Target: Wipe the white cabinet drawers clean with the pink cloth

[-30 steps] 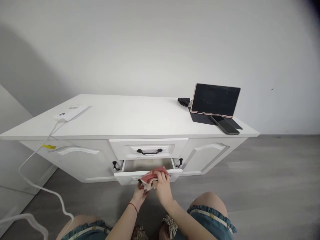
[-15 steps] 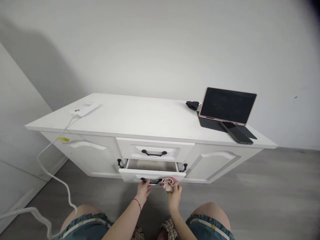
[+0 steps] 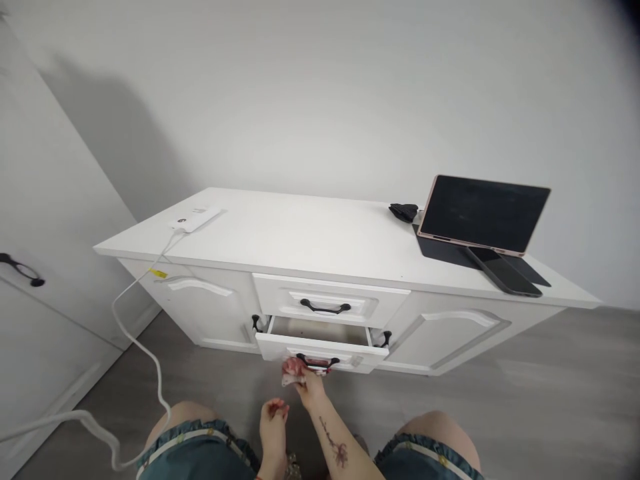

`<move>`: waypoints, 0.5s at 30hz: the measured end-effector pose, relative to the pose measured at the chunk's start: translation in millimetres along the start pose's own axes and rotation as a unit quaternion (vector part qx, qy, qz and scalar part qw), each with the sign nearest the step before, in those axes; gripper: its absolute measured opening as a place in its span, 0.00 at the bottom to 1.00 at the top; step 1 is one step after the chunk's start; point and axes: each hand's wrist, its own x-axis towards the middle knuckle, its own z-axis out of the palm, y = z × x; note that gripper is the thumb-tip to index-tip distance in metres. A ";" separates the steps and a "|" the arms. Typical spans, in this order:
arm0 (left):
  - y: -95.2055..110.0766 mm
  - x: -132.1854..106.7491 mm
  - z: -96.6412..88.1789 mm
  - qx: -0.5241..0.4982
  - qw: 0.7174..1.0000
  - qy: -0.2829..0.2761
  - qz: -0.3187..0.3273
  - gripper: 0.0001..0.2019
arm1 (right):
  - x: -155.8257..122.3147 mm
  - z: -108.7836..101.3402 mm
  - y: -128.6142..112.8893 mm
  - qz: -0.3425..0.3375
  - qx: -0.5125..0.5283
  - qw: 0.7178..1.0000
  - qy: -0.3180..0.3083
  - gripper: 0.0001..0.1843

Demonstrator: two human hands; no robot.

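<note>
My right hand grips a crumpled pink-and-white cloth at the left end of the black handle on the lower drawer. Some of the cloth shows behind and below that handle. The lower drawer is pulled partly out, and a strip of its inside is visible. Lower and to the left, my left hand is drawn back from the drawer, its fingers curled in with nothing seen in them. Above stands the closed upper drawer with its own black handle.
On the white cabinet top, a tablet leans at the right, with a phone before it and a small black item beside it. A white power bank lies left; its cable hangs down near my left leg.
My left hand has let go of the lower handle and pulled back. My right hand has carried the cloth leftward along the handle to its left end. The view has shifted left.
</note>
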 end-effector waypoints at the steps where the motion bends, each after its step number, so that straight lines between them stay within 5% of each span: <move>1: -2.5 -1.0 -9.2 -0.002 1.000 0.015 0.007 0.11 | -0.1 12.7 -1.1 0.013 0.046 0.999 -0.015 0.05; 5: -7.9 -3.6 -29.3 0.021 0.999 0.040 0.006 0.13 | -5.7 52.5 -15.6 0.039 0.201 0.973 -0.109 0.08; 8: -3.2 -4.5 -29.0 0.001 1.000 0.026 -0.006 0.14 | -15.5 57.5 -32.2 0.048 0.282 0.946 -0.153 0.10; 15: 19.1 -3.8 -2.1 -0.050 0.997 -0.039 -0.038 0.14 | -42.9 -6.3 -68.2 0.070 0.415 0.876 -0.234 0.15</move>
